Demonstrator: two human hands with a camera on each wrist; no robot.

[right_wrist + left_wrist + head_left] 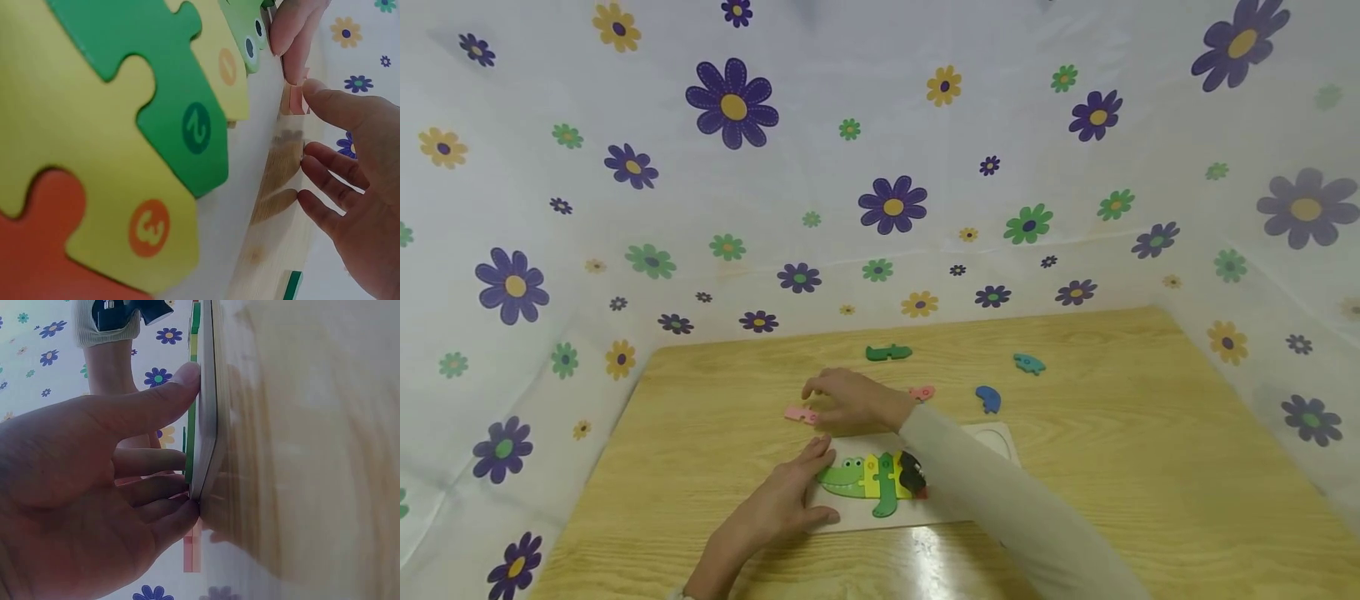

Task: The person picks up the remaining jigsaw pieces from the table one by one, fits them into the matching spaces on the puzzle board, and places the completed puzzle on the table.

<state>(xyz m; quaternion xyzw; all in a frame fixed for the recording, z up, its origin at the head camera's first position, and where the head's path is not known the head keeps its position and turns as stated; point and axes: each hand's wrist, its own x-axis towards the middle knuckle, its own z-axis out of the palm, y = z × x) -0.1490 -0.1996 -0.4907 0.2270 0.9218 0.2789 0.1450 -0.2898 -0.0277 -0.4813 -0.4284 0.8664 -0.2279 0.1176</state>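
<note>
My left hand (pixel 786 492) rests on the left end of a pale wooden puzzle board (pixel 917 518), thumb and fingers spread along its end. A green crocodile head (pixel 842 479) lies in the board. Beside it sit yellow puzzle piece 1 (pixel 219 62), green piece 2 (pixel 181 112), yellow piece 3 (pixel 144 212) and an orange-red piece (pixel 44 250). Beyond the board, my right hand (pixel 857 398) hovers low with loosely bent fingers. Its thumb is at a pink puzzle piece (pixel 801 414); whether they touch I cannot tell. My right forearm hides part of the board.
Behind the board lie a dark green piece (pixel 889 353), a second pink piece (pixel 922 392) partly behind the right wrist, a blue piece (pixel 988 399) and a teal piece (pixel 1029 363). An unfilled recess (pixel 1000 440) shows at the board's right. Flowered cloth (pixel 820 167) surrounds the wooden table (pixel 1150 433).
</note>
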